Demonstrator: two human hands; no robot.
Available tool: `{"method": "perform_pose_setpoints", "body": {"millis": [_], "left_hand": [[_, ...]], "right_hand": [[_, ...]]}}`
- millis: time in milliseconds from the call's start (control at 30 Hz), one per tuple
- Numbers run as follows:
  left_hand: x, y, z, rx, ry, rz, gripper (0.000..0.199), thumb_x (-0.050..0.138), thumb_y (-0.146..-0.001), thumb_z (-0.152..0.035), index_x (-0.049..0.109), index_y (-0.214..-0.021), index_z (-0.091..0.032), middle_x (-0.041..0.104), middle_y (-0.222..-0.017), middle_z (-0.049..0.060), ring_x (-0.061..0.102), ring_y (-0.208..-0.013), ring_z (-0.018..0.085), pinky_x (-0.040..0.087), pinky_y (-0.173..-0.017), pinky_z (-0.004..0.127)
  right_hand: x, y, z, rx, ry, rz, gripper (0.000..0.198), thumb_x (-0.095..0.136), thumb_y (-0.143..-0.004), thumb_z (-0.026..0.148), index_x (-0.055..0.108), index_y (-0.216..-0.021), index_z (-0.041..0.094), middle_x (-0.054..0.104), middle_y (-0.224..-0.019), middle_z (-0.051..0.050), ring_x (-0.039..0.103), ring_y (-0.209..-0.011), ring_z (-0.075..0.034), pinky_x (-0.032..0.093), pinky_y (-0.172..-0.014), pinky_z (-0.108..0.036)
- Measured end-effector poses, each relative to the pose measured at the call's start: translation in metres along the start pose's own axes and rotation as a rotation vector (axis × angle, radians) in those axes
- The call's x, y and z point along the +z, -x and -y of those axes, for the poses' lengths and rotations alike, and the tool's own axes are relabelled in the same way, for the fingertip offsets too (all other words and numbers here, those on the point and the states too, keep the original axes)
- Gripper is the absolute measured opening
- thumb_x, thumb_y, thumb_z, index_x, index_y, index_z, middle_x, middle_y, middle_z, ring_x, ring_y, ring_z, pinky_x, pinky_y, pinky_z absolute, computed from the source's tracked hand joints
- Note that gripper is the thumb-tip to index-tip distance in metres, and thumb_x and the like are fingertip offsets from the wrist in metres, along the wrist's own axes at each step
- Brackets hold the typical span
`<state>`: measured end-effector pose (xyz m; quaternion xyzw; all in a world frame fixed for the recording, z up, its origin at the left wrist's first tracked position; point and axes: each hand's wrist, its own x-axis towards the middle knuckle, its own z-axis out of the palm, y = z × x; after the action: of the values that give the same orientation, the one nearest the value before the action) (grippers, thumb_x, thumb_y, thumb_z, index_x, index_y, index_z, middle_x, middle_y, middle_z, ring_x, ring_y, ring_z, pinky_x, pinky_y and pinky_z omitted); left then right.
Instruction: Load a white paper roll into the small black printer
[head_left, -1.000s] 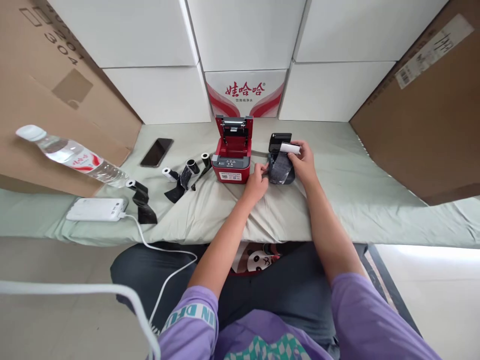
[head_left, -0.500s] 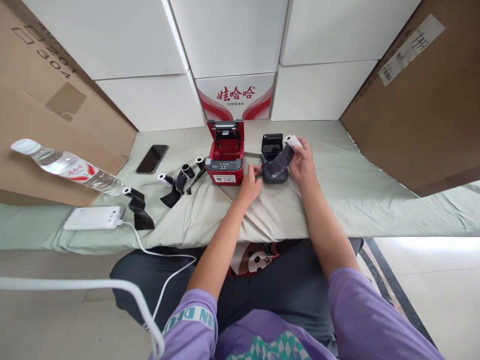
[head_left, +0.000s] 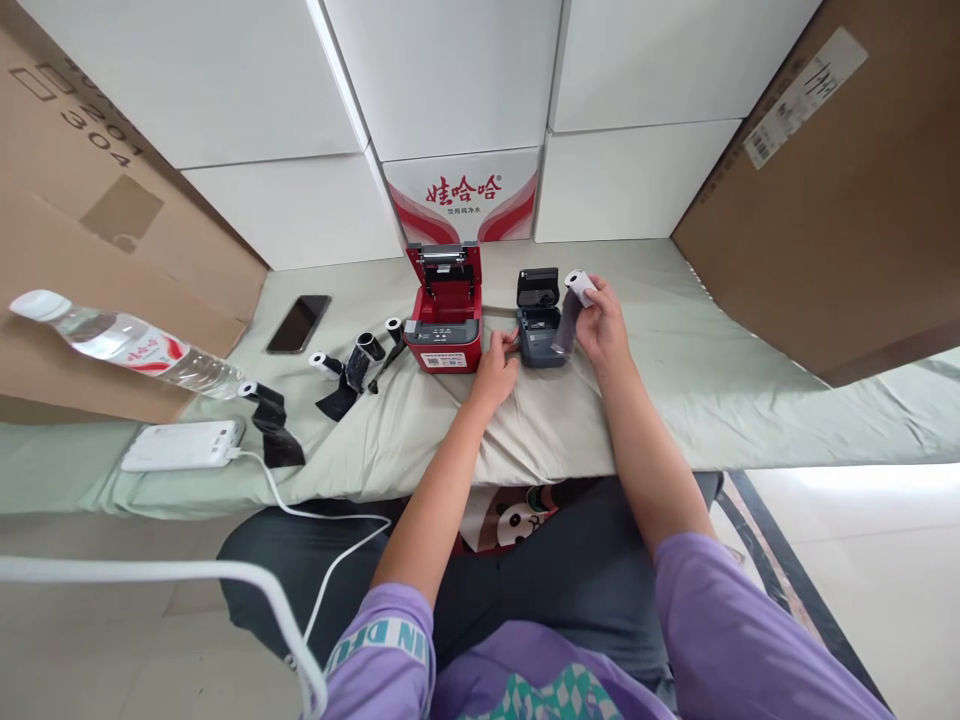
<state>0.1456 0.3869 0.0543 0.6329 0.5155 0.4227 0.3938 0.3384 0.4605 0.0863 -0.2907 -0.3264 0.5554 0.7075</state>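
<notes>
In my right hand (head_left: 606, 322) is a small white-cored roll (head_left: 580, 286), pinched between fingers and thumb. A dark translucent strip (head_left: 567, 325) hangs from this roll beside the small dark label printer (head_left: 541, 345), whose lid is raised. My left hand (head_left: 499, 368) is closed at the left side of that printer, its fingertips against the edge; their exact grip is partly hidden. Just left stands a red label printer (head_left: 448, 355) with its lid up and its bay showing. Several rolls with dark film, including a black roll (head_left: 358, 368), lie left of it.
A phone (head_left: 298, 324), a water bottle (head_left: 135, 342) and a white power bank (head_left: 182, 446) with a cable are on the left. Another film roll (head_left: 274, 425) lies near the front edge. White boxes (head_left: 457, 80) line the back; a brown carton (head_left: 840, 220) stands right.
The dark strip has come away from over the small printer's bay and now hangs at its right side. The roll stays in my right hand. The view has shifted slightly.
</notes>
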Motion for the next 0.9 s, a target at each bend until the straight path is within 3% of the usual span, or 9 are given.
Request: {"method": "perform_pose_setpoints", "body": {"millis": [133, 300, 500, 600, 700, 800, 900], "left_hand": [[0.000, 0.000, 0.001, 0.004, 0.007, 0.000, 0.042, 0.045, -0.084, 0.002, 0.048, -0.117, -0.024, 0.061, -0.151, 0.010, 0.064, -0.133, 0.021, 0.048, -0.117, 0.042], [0.000, 0.000, 0.001, 0.024, 0.037, 0.001, 0.041, 0.046, -0.085, 0.002, 0.048, -0.117, -0.023, 0.060, -0.152, 0.012, 0.063, -0.134, 0.023, 0.047, -0.118, 0.045], [0.000, 0.000, 0.002, 0.028, 0.025, -0.004, 0.043, 0.047, -0.083, 0.002, 0.050, -0.119, -0.022, 0.061, -0.150, 0.014, 0.065, -0.132, 0.024, 0.046, -0.118, 0.046], [0.000, -0.001, 0.003, 0.021, 0.015, -0.006, 0.045, 0.048, -0.082, 0.002, 0.050, -0.119, -0.023, 0.061, -0.150, 0.013, 0.065, -0.132, 0.024, 0.046, -0.119, 0.045], [0.001, -0.001, 0.003, 0.027, 0.017, -0.007, 0.043, 0.047, -0.083, 0.002, 0.050, -0.118, -0.023, 0.062, -0.150, 0.013, 0.065, -0.132, 0.023, 0.046, -0.118, 0.044], [0.000, -0.001, 0.003, 0.035, 0.009, -0.010, 0.040, 0.046, -0.084, 0.002, 0.048, -0.115, -0.023, 0.063, -0.148, 0.014, 0.065, -0.132, 0.023, 0.047, -0.116, 0.043], [0.000, -0.001, 0.003, 0.029, -0.008, -0.010, 0.039, 0.047, -0.084, 0.001, 0.048, -0.115, -0.024, 0.064, -0.147, 0.013, 0.065, -0.132, 0.023, 0.047, -0.116, 0.043]], "right_hand": [[-0.001, -0.002, -0.004, -0.024, 0.072, -0.010, 0.039, 0.082, -0.066, 0.037, 0.058, -0.095, 0.028, 0.069, -0.095, 0.003, 0.067, -0.094, -0.017, 0.058, -0.081, -0.029], [-0.004, -0.003, -0.008, 0.025, 0.257, -0.050, 0.051, 0.083, -0.065, 0.056, 0.051, -0.094, 0.029, 0.062, -0.084, 0.003, 0.064, -0.080, -0.018, 0.057, -0.069, -0.031], [-0.006, -0.006, -0.010, -0.014, 0.317, -0.053, 0.047, 0.075, -0.073, 0.062, 0.048, -0.092, 0.028, 0.060, -0.081, 0.002, 0.060, -0.068, -0.016, 0.051, -0.061, -0.030], [-0.006, -0.005, -0.010, -0.107, 0.493, -0.071, 0.044, 0.073, -0.076, 0.057, 0.052, -0.102, 0.028, 0.067, -0.095, -0.001, 0.065, -0.080, -0.018, 0.054, -0.074, -0.033], [-0.001, 0.001, -0.013, -0.210, 0.762, -0.005, 0.048, 0.073, -0.077, 0.053, 0.054, -0.114, 0.028, 0.070, -0.112, -0.006, 0.066, -0.102, -0.024, 0.052, -0.097, -0.041], [0.006, 0.008, -0.019, -0.246, 1.044, 0.095, 0.055, 0.073, -0.078, 0.050, 0.054, -0.124, 0.027, 0.068, -0.128, -0.013, 0.059, -0.121, -0.032, 0.041, -0.111, -0.053], [0.012, 0.013, -0.024, -0.240, 1.298, 0.132, 0.057, 0.071, -0.080, 0.047, 0.054, -0.129, 0.025, 0.063, -0.138, -0.017, 0.046, -0.134, -0.042, 0.031, -0.115, -0.065]]}}
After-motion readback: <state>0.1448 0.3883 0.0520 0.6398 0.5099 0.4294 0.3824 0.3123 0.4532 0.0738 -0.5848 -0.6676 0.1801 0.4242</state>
